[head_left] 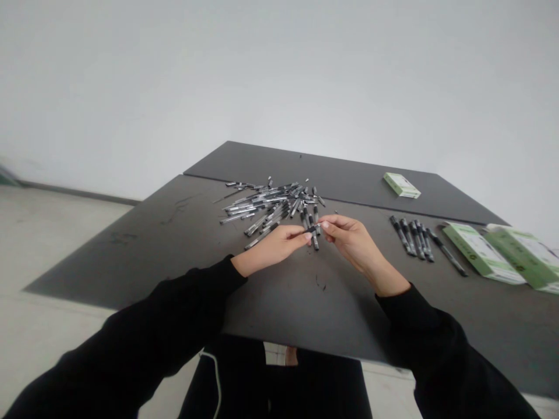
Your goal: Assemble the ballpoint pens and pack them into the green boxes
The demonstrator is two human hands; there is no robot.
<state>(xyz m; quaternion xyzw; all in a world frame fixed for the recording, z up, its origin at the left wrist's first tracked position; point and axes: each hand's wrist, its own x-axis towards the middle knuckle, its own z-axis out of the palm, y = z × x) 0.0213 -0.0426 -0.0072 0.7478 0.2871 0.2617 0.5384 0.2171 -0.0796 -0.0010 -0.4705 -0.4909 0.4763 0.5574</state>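
My left hand (279, 245) is closed around a pen (311, 229) with a black grip; most of its barrel is hidden by the fingers. Thumb and forefinger of my right hand (351, 240) pinch a small pale piece at that pen's end, which looks like the pen tip (318, 225). Just beneath and behind the fingers lie a few pens with black grips (315, 241). Beyond my left hand spreads a loose pile of clear-barrelled pen parts (262, 203), with small tips scattered at its far side.
To the right, several pens (413, 238) lie in a row on the dark table (279, 302). Two green-and-white boxes (483, 253) rest beside them. Another green-and-white box (402, 185) sits farther back, past a seam between tabletops. A pale wall (279, 70) stands behind.
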